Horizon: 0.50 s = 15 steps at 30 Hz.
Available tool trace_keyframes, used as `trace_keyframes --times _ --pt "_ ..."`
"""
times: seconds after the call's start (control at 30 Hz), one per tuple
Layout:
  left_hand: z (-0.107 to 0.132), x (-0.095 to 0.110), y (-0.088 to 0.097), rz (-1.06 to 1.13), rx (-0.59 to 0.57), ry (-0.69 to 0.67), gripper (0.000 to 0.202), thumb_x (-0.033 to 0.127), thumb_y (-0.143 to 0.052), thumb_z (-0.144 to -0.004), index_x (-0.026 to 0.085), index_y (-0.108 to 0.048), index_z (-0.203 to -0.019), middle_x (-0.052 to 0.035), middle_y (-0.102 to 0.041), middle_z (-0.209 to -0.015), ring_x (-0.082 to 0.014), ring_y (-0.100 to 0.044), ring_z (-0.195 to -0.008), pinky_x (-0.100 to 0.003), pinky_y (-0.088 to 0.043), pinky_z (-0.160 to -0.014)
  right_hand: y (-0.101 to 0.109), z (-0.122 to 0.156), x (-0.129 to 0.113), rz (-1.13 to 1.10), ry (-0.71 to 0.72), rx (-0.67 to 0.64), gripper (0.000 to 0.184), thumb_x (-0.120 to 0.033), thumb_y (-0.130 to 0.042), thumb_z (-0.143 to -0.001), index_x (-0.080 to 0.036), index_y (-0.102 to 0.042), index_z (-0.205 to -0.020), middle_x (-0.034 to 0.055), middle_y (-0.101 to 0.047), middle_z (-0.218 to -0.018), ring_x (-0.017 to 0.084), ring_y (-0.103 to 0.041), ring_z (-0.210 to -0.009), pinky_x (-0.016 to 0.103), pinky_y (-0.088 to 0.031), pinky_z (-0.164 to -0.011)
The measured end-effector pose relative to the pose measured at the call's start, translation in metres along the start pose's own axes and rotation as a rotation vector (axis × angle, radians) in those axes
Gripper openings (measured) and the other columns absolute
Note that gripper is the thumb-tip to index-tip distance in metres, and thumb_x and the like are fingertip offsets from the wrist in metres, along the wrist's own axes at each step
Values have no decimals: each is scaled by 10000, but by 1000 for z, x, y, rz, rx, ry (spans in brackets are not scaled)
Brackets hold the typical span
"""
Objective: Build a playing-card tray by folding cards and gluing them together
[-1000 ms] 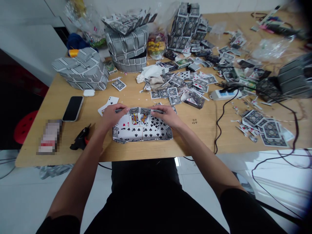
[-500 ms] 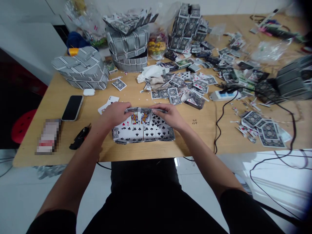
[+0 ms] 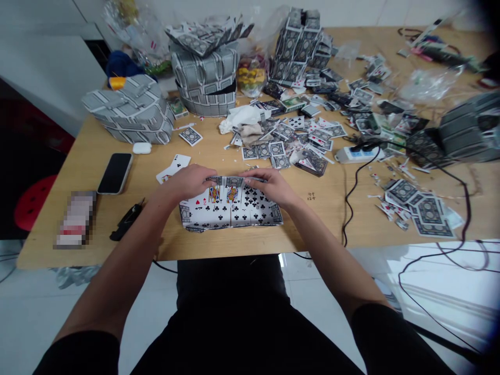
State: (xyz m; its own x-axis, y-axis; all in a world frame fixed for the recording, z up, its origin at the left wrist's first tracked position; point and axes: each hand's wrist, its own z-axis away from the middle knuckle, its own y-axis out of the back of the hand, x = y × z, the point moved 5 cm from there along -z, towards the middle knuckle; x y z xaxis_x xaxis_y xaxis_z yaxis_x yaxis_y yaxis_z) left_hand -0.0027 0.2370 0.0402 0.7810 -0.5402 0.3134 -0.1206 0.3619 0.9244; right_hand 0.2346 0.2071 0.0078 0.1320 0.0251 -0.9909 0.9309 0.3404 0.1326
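Observation:
A shallow tray-like piece made of joined playing cards [image 3: 230, 216] lies near the table's front edge, card faces up, with a low folded rim. My left hand [image 3: 194, 182] is closed on the far rim at its left part, thumb on the inner side. On the same rim, a little to the right, my right hand [image 3: 271, 185] pinches with thumb inside and fingers behind. The fingers behind the rim are partly hidden. Just beyond my left hand lie a few loose cards [image 3: 177, 164], face up.
Left are a phone [image 3: 115, 173], a white earbud case [image 3: 142, 148] and a black tool [image 3: 127, 221]. Card-woven baskets [image 3: 205, 78] stand at the back. Loose cards [image 3: 287, 135] litter the middle. A power strip [image 3: 357, 154] with a black cable [image 3: 353, 192] lies right.
The far rim between my hands looks slightly more folded inward, showing more of its patterned card backs. Both hands keep hold of it; my left hand has shifted slightly right.

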Motion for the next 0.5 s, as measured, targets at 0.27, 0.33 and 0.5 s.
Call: trace_keyframes --times 0.27,0.33,0.5 --pt "-3 -4 -9 34 3 -52 247 382 -570 -965 238 -770 -987 -94 -765 -977 -275 -694 -978 -396 -490 -924 -2 -2 10 -21 -58 -39 229 -418 -809 -895 -292 -864 -1079 39 -838 -1147 239 -749 -1023 446 -602 -945" --pt "-3 -3 -10 25 4 -43 272 415 -572 -962 233 -772 -994 -101 -778 -999 -288 -702 -986 -401 -490 -913 -1 -2 10 -7 -55 -46 233 -418 -812 -888 -288 -866 -1073 34 -844 -1101 229 -749 -978 435 -600 -926" --pt "-3 0 -11 -3 7 -28 335 501 -551 -969 250 -770 -1001 -90 -800 -1031 -290 -715 -1004 -385 -488 -873 -1 -3 9 39 -35 -62 270 -450 -800 -885 -267 -864 -1073 31 -846 -1054 224 -743 -930 423 -593 -894"
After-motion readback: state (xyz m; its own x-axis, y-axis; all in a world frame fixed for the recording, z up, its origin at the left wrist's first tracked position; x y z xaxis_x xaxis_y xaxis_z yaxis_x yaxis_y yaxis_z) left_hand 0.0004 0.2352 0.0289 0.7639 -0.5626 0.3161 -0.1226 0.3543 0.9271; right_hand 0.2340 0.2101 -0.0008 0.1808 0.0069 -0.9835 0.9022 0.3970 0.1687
